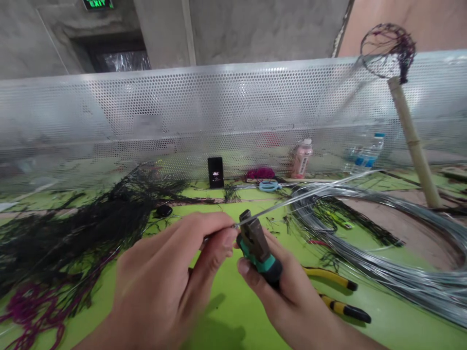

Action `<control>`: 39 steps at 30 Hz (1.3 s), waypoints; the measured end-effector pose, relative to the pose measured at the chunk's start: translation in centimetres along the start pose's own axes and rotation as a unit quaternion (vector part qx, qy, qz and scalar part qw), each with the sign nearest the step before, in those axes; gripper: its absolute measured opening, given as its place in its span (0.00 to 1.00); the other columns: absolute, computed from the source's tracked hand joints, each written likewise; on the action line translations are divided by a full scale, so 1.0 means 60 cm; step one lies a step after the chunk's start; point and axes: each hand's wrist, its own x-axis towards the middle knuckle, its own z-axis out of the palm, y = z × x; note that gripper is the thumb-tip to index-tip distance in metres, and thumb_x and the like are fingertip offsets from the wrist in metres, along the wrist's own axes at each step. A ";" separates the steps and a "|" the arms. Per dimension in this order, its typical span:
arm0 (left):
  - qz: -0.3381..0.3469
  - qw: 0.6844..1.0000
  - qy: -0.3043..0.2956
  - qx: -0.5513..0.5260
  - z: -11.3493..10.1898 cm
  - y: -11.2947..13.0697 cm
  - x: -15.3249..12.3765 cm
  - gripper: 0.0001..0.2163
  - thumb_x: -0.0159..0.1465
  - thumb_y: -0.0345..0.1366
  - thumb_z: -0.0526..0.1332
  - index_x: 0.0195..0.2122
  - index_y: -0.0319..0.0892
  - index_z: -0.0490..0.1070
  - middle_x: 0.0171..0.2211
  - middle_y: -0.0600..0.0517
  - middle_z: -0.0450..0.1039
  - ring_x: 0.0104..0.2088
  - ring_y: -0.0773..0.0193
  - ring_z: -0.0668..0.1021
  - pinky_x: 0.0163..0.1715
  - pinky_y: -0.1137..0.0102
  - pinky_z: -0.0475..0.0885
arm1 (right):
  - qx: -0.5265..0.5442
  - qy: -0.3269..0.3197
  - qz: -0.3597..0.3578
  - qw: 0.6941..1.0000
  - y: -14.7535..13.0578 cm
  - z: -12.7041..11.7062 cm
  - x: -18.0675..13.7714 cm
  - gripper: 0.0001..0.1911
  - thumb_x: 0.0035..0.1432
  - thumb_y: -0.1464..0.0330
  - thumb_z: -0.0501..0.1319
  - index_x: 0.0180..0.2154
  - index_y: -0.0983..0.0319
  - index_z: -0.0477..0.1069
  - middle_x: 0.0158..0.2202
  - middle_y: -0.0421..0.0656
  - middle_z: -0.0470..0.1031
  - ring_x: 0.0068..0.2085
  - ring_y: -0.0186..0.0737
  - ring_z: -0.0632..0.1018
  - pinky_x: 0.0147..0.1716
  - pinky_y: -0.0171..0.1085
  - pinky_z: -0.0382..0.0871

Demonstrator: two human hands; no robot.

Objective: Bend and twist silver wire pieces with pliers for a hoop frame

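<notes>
Between thumb and forefinger, my left hand [171, 272] pinches the near end of a silvery wire [280, 206]. My right hand [292, 287] is wrapped round pliers [257, 243] with dark metal jaws and green-and-black handles. The jaws sit on the wire just right of my left fingertips. From there the wire runs up and to the right, over a large coil of metal wire [365, 272]. Part of the pliers' handles is hidden in my right palm. To the right of that hand lie yellow-and-black handles [332, 279] of another tool, its head hidden.
Black stringy strands [91, 223] heap at the left beside magenta yarn [31, 306]. Along the perforated metal panel [219, 107] stand a phone [215, 172], a pink bottle [301, 158] and a water bottle [370, 153]. A bamboo stick [414, 141] with a wire hoop rises at right.
</notes>
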 end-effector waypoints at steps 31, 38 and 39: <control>0.026 0.998 0.052 0.015 0.025 0.018 -0.010 0.08 0.71 0.31 0.55 0.41 0.46 0.74 0.28 0.58 0.82 0.24 0.69 0.83 0.27 0.81 0.77 | -0.061 0.054 -0.048 0.995 0.033 0.019 -0.007 0.04 0.63 0.73 0.56 0.38 0.58 0.65 0.29 0.37 0.68 0.28 0.36 0.69 0.27 0.38 0.65; -0.010 0.999 0.034 -0.034 0.023 0.023 -0.011 0.06 0.71 0.31 0.57 0.38 0.47 0.72 0.23 0.63 0.77 0.21 0.74 0.80 0.25 0.83 0.74 | -0.064 0.074 -0.122 0.988 0.058 0.025 0.028 0.06 0.58 0.74 0.56 0.35 0.57 0.62 0.30 0.38 0.69 0.30 0.36 0.70 0.29 0.36 0.65; -0.017 0.998 0.038 -0.043 0.025 0.023 -0.011 0.06 0.71 0.31 0.56 0.38 0.47 0.71 0.22 0.64 0.76 0.21 0.74 0.79 0.25 0.83 0.74 | -0.066 0.073 -0.129 0.987 0.062 0.024 0.034 0.06 0.58 0.74 0.56 0.34 0.57 0.61 0.30 0.38 0.69 0.29 0.35 0.70 0.28 0.36 0.64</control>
